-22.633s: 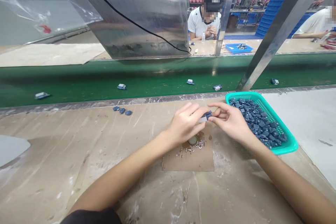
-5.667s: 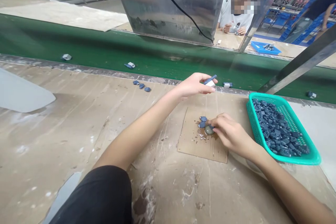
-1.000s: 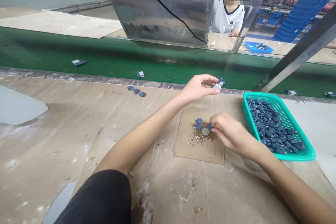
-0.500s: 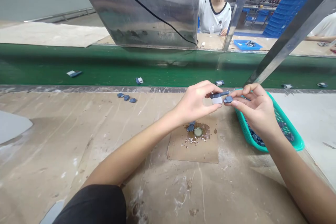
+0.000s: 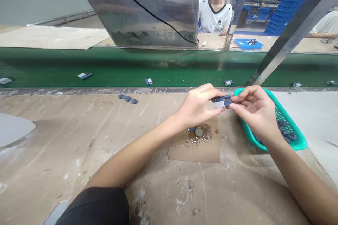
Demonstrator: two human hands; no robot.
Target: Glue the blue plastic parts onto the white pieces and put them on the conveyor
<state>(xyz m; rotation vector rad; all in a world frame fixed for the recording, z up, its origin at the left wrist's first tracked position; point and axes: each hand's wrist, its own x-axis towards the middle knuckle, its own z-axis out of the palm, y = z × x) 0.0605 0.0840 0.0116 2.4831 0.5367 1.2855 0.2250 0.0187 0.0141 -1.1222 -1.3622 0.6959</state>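
Note:
Between thumb and fingers, my left hand (image 5: 202, 103) pinches a small dark-blue and white plastic part (image 5: 219, 103), its white face toward me. My right hand (image 5: 256, 107) grips a little dark-blue plastic piece (image 5: 227, 103) by its right side, pressed against the right end of the part. The two touch in mid-air above the table. Below them a bottle cap (image 5: 199, 132) sits in a wet brown patch on a cardboard square (image 5: 194, 153). Another dark-blue piece (image 5: 192, 129) lies beside the cap, partly hidden by my left wrist.
A green basket (image 5: 301, 145) of dark-blue pieces stands at right, under my right forearm. Several blue-and-white parts lie on the green conveyor belt (image 5: 116, 72). Three loose blue pieces (image 5: 127, 99) rest on the table. A metal post (image 5: 287, 31) slants at right; a co-worker (image 5: 215, 17) sits opposite.
My right hand has brought the small blue piece against the part in my left hand; a gap showed before. Parts on the belt have shifted right.

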